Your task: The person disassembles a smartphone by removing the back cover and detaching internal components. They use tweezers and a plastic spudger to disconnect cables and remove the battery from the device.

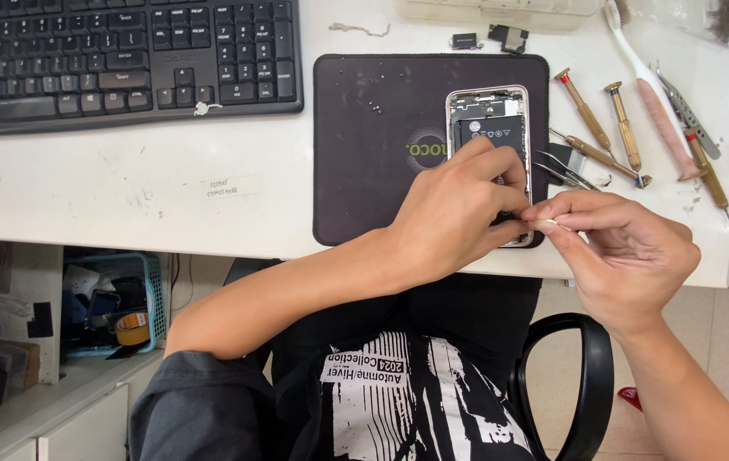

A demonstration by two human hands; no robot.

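Far left of our hands: black computer keyboard (125,51), untouched. Our left hand (458,213) rests fingers on opened gold-rimmed smartphone (489,115), back off, innards bare, lying on black rubber work mat (364,145). Our right hand (629,248) pinches small pale part (549,224) at phone's lower edge. Disassembly looks underway, battery still in. Right beyond: brass-handled screwdrivers (603,119), idle.

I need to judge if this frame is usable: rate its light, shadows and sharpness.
Head view: even, soft daylight; white table bright, without harsh glare; faint shadows under left hand and right hand; phone and screwdrivers sharp; edges bow slightly; small piece in the fingertips too tiny to resolve.
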